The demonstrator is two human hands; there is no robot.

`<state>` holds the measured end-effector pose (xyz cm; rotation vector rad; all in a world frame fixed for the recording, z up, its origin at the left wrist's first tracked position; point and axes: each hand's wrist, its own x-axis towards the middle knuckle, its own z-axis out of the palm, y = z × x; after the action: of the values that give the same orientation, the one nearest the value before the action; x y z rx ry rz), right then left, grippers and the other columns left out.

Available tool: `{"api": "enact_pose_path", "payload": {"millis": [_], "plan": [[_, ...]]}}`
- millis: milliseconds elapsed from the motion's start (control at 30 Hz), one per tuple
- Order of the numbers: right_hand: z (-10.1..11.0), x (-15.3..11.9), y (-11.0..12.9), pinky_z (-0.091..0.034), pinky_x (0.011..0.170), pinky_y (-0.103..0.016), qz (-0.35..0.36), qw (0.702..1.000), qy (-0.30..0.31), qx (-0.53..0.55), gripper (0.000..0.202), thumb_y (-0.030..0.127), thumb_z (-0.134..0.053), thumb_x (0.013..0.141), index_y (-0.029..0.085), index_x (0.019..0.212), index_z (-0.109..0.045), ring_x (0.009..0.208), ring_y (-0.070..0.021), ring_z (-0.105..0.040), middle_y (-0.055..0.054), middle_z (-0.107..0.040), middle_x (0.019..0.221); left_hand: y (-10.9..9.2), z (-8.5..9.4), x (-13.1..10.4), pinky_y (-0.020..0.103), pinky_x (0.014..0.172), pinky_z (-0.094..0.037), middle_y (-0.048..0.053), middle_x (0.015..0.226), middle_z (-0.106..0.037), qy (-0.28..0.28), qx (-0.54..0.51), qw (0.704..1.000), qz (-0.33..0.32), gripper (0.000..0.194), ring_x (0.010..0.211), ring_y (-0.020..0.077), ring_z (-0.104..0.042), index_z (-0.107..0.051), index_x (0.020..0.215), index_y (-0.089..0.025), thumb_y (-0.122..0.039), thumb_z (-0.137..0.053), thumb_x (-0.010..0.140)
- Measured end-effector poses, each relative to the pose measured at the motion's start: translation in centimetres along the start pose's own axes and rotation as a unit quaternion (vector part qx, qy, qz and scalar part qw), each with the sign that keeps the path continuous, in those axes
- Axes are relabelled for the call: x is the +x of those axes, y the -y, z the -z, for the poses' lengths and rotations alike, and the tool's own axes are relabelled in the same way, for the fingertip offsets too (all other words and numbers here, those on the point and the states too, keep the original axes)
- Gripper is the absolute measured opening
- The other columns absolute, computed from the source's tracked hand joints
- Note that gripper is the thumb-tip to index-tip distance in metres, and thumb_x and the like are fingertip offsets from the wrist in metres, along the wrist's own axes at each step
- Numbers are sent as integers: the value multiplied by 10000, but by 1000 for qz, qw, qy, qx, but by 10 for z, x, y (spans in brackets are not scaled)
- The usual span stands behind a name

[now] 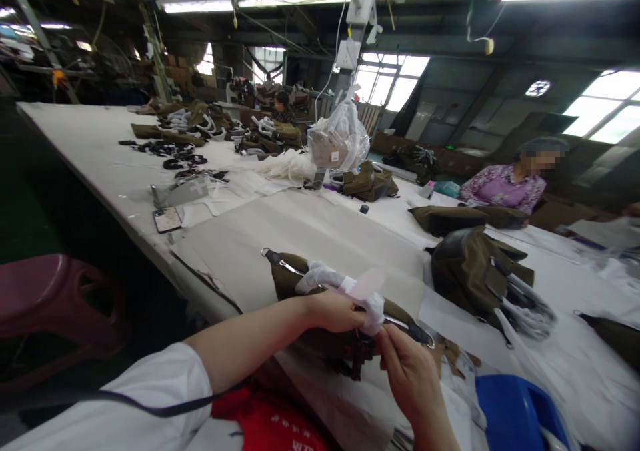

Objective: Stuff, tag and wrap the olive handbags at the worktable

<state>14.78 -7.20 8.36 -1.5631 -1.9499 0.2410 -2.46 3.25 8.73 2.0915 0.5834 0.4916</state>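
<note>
An olive-green bag (287, 281) with a silver zipper and metal rings at its ends lies on the white table in front of me. Its handle (323, 276) is wrapped in white material and arches over the top. My left hand (336, 311) is closed around the wrapped handle near its right end. Right beside it, my right hand (405, 364) has its fingers pressed together at the lower end of the wrapping; what they pinch is too small to make out. Dark straps or buckles (356, 357) hang on the bag's near side, just below my hands.
More olive bags (467, 271) lie to the right, near a blue plastic container (517, 411). A phone (167, 219) rests by the left table edge (120, 211). Bag piles (270, 134) and a plastic-wrapped bundle (340, 137) stand farther back. A person (507, 187) sits across the table.
</note>
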Motion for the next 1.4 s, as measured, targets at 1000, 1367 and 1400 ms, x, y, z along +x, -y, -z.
{"api": "enact_pose_path", "payload": {"millis": [1000,1367,1400], "plan": [[-58,-33,0,-392,416,-219,-236,883,6,406,449,567,-686,744,144,891,-643,490,-112,-490,-22,-622,686,-13,-23,-58,261,587,-394,58,716,-669,-85,27,988,125,480,657,172,-605,-625,751,-153,-526,-387,938],[-62,-45,14,-391,438,-210,-274,923,-20,270,373,475,-562,866,160,676,-622,453,-111,-530,-11,-608,568,11,-51,-29,247,599,-412,23,717,-641,-71,-149,980,114,304,675,166,-579,-621,800,-144,-445,-591,829],[-63,-47,16,-382,444,-208,-269,930,-16,250,382,447,-533,890,162,654,-625,455,-110,-532,-10,-608,554,12,-53,-28,249,602,-415,26,715,-646,-82,-137,980,116,301,686,173,-587,-627,790,-146,-445,-611,816]]}}
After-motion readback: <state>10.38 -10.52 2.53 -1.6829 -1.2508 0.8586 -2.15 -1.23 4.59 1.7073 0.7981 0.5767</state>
